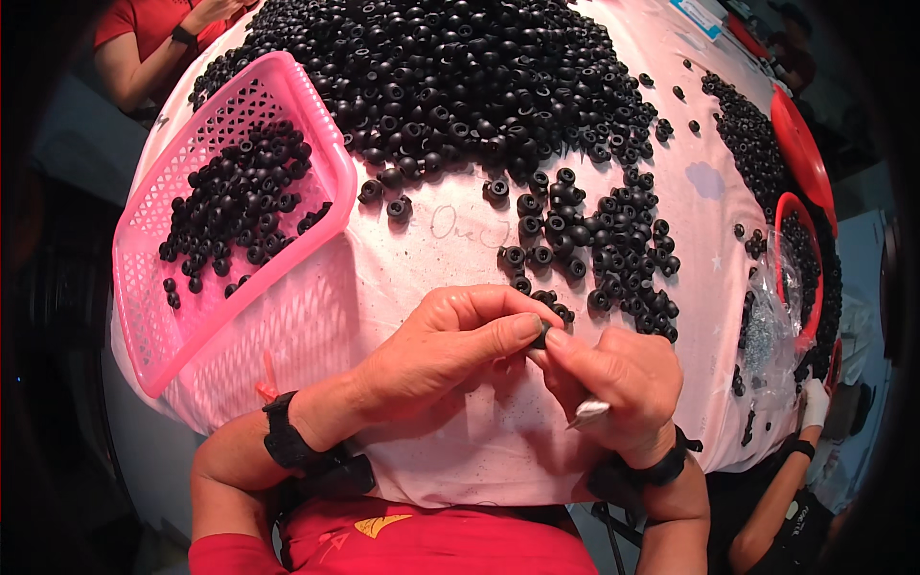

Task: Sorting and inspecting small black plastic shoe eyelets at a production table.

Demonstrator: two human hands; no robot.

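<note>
In front of my body, over the near part of the cloth, my left hand (446, 340) pinches a small black round part (540, 335) between thumb and forefinger. My right hand (623, 388) meets it from the right, its thumb tip against the same part. A thin silvery pointed tool (589, 412) sticks out from under the curled fingers of the right hand; the rest of it is hidden. Just beyond both hands lies a loose cluster of black round parts (585, 235) with holes in them. They look like the one being pinched.
A pink perforated basket (196, 350) at left holds many such parts. A large heap (450, 77) covers the far cloth (422, 259). To the right are a smaller heap (757, 144), red basins (803, 158) and a clear plastic bag (767, 335). Other people's arms (144, 67) show at the table's edges.
</note>
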